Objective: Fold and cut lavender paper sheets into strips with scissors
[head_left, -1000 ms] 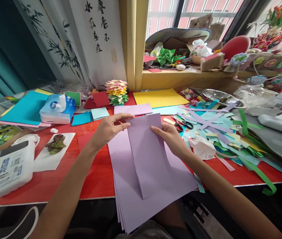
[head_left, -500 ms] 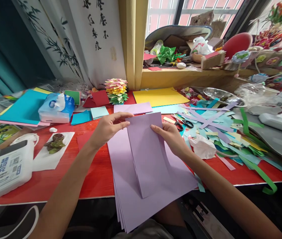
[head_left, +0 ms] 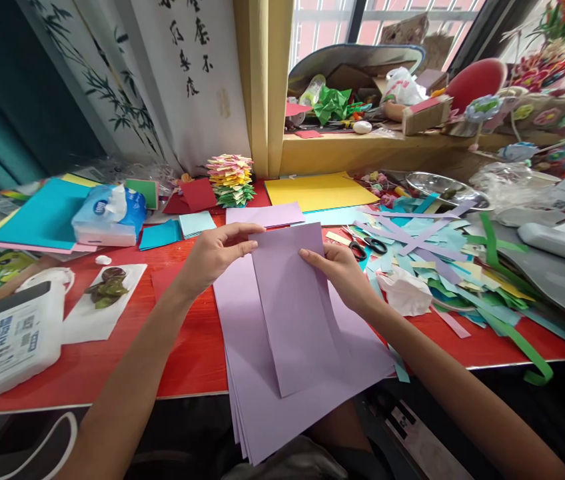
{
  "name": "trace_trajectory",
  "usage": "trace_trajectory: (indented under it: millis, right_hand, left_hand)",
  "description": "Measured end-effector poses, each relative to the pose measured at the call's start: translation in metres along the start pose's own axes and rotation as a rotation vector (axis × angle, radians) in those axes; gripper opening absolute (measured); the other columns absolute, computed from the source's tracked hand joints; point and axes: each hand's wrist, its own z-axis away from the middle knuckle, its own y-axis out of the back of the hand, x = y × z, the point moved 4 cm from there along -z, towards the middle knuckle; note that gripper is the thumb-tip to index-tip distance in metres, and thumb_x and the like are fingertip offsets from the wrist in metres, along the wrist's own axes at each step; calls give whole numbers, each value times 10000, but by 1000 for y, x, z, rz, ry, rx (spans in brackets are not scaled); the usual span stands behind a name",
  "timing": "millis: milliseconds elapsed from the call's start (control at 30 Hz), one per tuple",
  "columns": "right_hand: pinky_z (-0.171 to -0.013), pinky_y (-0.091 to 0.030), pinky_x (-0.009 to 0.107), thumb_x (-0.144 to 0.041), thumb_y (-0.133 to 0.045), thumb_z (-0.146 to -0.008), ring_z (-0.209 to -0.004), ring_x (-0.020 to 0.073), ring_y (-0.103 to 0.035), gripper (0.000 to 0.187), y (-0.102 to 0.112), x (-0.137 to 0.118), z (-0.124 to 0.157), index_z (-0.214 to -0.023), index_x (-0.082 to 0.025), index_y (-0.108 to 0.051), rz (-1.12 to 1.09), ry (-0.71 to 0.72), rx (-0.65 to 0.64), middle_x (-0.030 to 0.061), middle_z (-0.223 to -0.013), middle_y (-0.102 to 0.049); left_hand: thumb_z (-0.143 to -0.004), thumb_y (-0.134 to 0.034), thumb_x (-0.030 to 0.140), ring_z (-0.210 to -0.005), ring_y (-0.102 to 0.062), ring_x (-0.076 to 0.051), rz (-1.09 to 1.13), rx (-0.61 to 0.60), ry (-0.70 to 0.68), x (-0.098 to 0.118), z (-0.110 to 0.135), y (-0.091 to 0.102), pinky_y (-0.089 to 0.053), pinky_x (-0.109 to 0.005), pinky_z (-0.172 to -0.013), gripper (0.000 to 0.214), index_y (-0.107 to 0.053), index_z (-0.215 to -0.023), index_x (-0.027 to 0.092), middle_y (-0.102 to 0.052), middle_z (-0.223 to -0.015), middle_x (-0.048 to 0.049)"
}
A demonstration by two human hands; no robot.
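A folded sheet of purple paper [head_left: 295, 313] is held up between my hands, its long sides running toward me. My left hand [head_left: 217, 257] pinches its top left corner between thumb and fingers. On the upper right side, my right hand [head_left: 340, 267] grips the paper, thumb in front and the other fingers mostly behind. Larger purple sheets [head_left: 247, 373] lie beneath it in a loose stack that hangs over the table's front edge. Behind my right hand rest black-handled scissors [head_left: 370, 245].
Paper strips and scraps [head_left: 442, 260] are heaped at the right, with a crumpled tissue [head_left: 405, 293]. Leftward are a tissue pack [head_left: 110, 217], a white device [head_left: 17, 340] and leaves on white paper [head_left: 125, 320]. Yellow sheets [head_left: 320, 190] and a folded-paper stack [head_left: 231, 180] stand at the back.
The view has shifted slightly. Both hands keep the same hold on the folded purple paper, which has barely moved.
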Motion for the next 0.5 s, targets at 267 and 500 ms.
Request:
trace_trajectory:
  millis: [267,500]
  right_hand:
    - [-533,-461,254,-469,-600,-753,-660,162,-595,293,1,0,0,-783,-180,-630,9,7,9,43,-774,-640]
    - [-544,-460,260,-487,-595,-749,-664,163,-595,318,0,0,0,-783,-173,-625,36,3,24,46,-778,-640]
  left_hand:
    - [-726,-636,309,-741,-545,-137,-13,5,3,-1,0,-1,-458,-266,-697,262,-677,-968,219,-648,-875,-22]
    - [-722,-634,293,-788,-561,-152,3,21,6,-1,0,-1,-466,-271,-709,260,-675,-964,206,-654,-909,-32]
